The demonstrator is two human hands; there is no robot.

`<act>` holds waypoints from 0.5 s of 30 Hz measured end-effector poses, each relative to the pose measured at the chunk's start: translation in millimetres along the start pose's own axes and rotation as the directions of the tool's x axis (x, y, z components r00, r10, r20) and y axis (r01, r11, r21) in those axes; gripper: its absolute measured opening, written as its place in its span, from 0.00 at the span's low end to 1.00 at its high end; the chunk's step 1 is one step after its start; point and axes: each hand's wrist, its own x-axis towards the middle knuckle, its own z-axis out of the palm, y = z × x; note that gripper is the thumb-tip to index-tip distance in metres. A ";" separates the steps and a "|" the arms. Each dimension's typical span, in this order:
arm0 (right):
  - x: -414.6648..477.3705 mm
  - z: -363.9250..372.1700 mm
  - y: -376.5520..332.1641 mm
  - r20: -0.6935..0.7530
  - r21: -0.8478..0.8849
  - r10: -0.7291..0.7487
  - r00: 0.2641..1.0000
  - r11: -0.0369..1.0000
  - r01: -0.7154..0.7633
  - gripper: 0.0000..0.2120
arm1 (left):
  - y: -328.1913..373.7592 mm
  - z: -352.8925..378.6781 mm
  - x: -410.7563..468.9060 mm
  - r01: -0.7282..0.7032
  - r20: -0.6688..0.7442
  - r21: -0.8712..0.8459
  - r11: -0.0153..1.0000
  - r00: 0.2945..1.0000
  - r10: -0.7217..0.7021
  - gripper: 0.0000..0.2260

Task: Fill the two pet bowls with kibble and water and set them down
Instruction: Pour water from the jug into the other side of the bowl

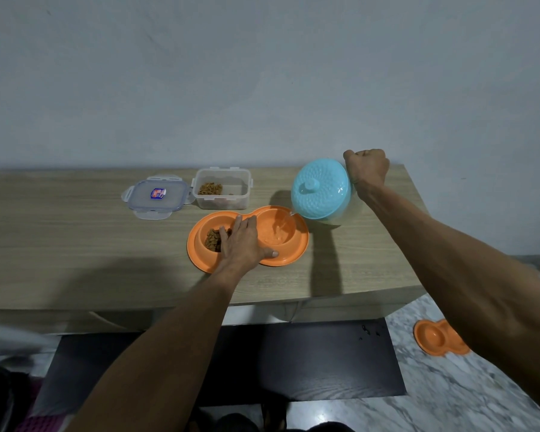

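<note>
The right hand (367, 169) is gripping the tilted jug (320, 188), pouring water (277, 233) into the bowl's (300, 243) right well; the flat, open left hand (242, 241) is steadying that bowl on the counter (75, 244).

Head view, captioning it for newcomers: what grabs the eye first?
The tilted blue jug, gripped by the right hand at the right end of the table, pours water into the right well of the orange double bowl. The left hand rests flat across that bowl, whose left well holds kibble.
</note>
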 end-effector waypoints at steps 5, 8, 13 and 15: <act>-0.5 0.6 -0.1 0.014 -0.025 -0.009 1.000 1.000 0.009 0.19 | -0.3 -0.5 -0.2 -0.005 0.004 0.016 1.000 1.000 0.005 0.47; -0.5 0.4 -1.5 0.014 -0.029 -0.012 1.000 1.000 0.012 0.19 | 0.1 -1.0 -0.4 -0.007 0.004 0.015 1.000 1.000 0.007 0.47; -1.1 0.0 -3.0 0.017 -0.030 -0.010 1.000 1.000 0.010 0.19 | 0.1 -0.9 -0.4 -0.005 0.001 0.011 1.000 1.000 0.005 0.48; -1.8 0.4 -3.2 0.021 -0.037 -0.014 1.000 0.999 0.015 0.20 | 0.0 -0.7 -0.5 -0.006 0.001 0.008 1.000 1.000 0.006 0.47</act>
